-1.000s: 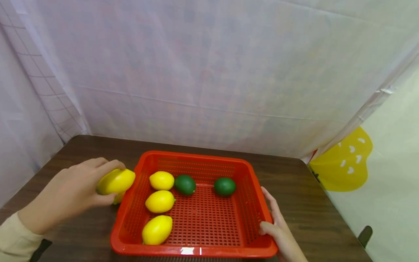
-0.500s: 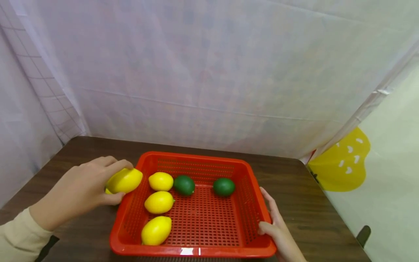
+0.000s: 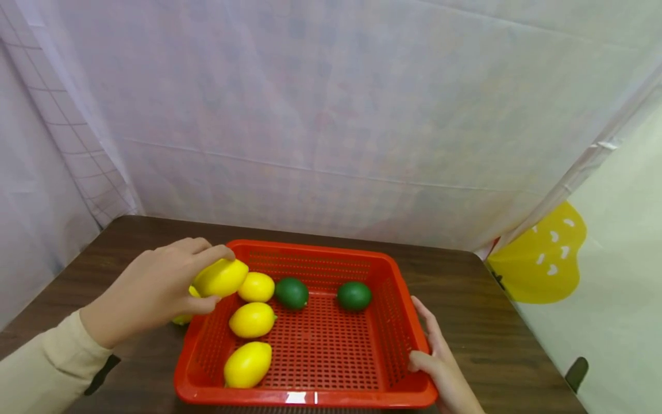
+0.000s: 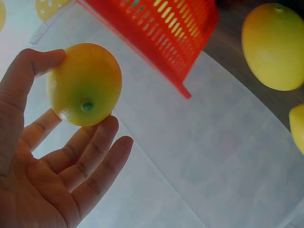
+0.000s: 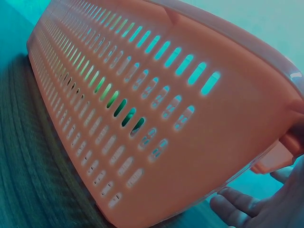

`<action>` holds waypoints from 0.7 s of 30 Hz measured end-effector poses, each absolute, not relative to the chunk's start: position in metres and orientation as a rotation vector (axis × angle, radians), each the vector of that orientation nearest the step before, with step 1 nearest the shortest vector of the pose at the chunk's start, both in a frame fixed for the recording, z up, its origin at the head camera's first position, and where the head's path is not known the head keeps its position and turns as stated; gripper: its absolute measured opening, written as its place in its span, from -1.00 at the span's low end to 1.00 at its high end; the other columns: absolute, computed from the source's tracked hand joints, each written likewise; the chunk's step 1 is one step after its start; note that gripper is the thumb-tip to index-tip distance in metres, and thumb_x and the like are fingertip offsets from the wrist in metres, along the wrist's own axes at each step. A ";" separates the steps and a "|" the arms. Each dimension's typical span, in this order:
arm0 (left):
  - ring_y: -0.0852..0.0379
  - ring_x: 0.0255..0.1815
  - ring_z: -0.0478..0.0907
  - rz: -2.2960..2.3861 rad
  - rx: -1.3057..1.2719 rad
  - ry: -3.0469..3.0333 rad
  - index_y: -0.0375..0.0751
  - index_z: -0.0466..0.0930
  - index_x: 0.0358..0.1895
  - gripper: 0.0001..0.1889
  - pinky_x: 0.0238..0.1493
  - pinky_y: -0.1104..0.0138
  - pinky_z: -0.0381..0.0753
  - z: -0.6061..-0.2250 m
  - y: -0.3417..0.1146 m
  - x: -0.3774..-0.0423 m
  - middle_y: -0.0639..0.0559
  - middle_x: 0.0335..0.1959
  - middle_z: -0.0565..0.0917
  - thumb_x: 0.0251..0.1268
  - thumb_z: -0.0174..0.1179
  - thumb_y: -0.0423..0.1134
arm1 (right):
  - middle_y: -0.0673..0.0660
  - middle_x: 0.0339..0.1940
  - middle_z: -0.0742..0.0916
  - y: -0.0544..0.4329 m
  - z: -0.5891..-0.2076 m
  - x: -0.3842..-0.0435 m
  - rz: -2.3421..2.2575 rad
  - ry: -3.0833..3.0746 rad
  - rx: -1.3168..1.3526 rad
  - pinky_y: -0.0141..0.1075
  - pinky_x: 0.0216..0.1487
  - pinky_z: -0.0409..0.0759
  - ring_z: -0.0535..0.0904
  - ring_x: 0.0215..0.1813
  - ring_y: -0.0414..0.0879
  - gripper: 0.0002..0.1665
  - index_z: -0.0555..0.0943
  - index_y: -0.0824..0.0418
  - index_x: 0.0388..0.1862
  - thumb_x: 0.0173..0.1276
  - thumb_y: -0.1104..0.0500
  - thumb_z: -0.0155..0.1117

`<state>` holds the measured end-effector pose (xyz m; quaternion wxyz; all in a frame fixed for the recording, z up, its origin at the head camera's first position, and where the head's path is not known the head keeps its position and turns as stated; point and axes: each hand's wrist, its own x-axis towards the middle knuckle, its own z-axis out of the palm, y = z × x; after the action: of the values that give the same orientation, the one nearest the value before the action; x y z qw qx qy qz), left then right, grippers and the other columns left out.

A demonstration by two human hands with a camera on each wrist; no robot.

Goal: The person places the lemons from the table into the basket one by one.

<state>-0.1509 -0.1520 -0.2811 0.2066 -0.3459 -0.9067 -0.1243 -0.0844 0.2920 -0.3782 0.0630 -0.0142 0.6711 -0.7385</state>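
Note:
My left hand [image 3: 155, 287] pinches a yellow lemon [image 3: 223, 279] above the left rim of a red plastic basket [image 3: 310, 397]. In the left wrist view the lemon [image 4: 85, 83] sits between thumb and fingertips, its green stem end toward the camera. Three lemons line the basket's left side, the nearest lemon [image 3: 248, 365] lying tilted. Two dark green limes lie toward the back, one lime [image 3: 292, 294] beside the lemons and another lime [image 3: 354, 296] near the right wall. My right hand [image 3: 439, 365] grips the basket's right rim, thumb over the top, fingers along the outside.
Left of the basket, more lemons lie on the dark wooden table [image 3: 496, 333], mostly hidden behind my left hand; a lemon [image 4: 275, 47] shows there in the left wrist view. A white cloth [image 3: 331, 115] hangs behind the table. A yellow shape [image 3: 543, 259] hangs at the right.
My left hand has carried the lemon to the right, from outside the basket to over its left rim. The right hand keeps its grip and the basket has barely moved.

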 end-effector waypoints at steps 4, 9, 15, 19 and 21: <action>0.24 -0.44 0.43 -0.361 -0.972 -2.500 0.00 0.64 0.13 -0.41 -0.54 0.38 0.45 -0.276 -0.146 -0.154 0.11 -0.23 0.61 -0.10 0.57 -0.17 | 0.39 0.33 0.30 0.292 -0.378 -0.085 -2.230 2.032 -0.054 0.07 -0.02 0.65 0.50 0.11 0.21 0.28 -0.05 -0.12 0.67 -0.05 0.55 0.00; 0.24 -0.45 0.40 -0.362 -0.985 -2.479 0.02 0.65 0.10 -0.43 -0.55 0.36 0.42 -0.274 -0.141 -0.157 0.14 -0.27 0.57 -0.12 0.55 -0.19 | 0.39 0.35 0.30 0.293 -0.378 -0.085 -2.235 2.023 -0.063 0.08 0.00 0.64 0.51 0.12 0.21 0.28 -0.05 -0.11 0.67 -0.05 0.55 0.00; 0.23 -0.44 0.39 -0.372 -1.006 -2.487 0.01 0.64 0.11 -0.42 -0.54 0.35 0.39 -0.271 -0.137 -0.160 0.14 -0.27 0.57 -0.12 0.53 -0.17 | 0.39 0.36 0.30 0.293 -0.378 -0.086 -2.230 2.015 -0.073 0.09 0.01 0.64 0.51 0.13 0.22 0.28 -0.05 -0.13 0.67 -0.05 0.56 0.00; 0.20 -0.43 0.42 -0.366 -1.018 -2.509 -0.02 0.64 0.13 -0.41 -0.54 0.35 0.40 -0.266 -0.130 -0.161 0.07 -0.23 0.61 -0.12 0.52 -0.14 | 0.36 0.33 0.33 0.293 -0.378 -0.085 -2.227 2.024 -0.083 0.08 0.01 0.64 0.51 0.13 0.20 0.28 -0.07 -0.11 0.68 -0.05 0.56 0.00; 0.18 -0.44 0.43 -0.360 -1.022 -2.510 0.00 0.64 0.12 -0.42 -0.54 0.34 0.40 -0.263 -0.127 -0.162 0.06 -0.23 0.62 -0.11 0.53 -0.12 | 0.35 0.33 0.34 0.293 -0.379 -0.085 -2.228 2.025 -0.080 0.08 0.01 0.64 0.51 0.13 0.20 0.28 -0.07 -0.11 0.68 -0.05 0.56 0.00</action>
<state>-0.1623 -0.1270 -0.2627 0.2023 -0.3660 -0.8991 -0.1289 -0.0854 0.2933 -0.3786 0.0651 -0.0264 0.6709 -0.7382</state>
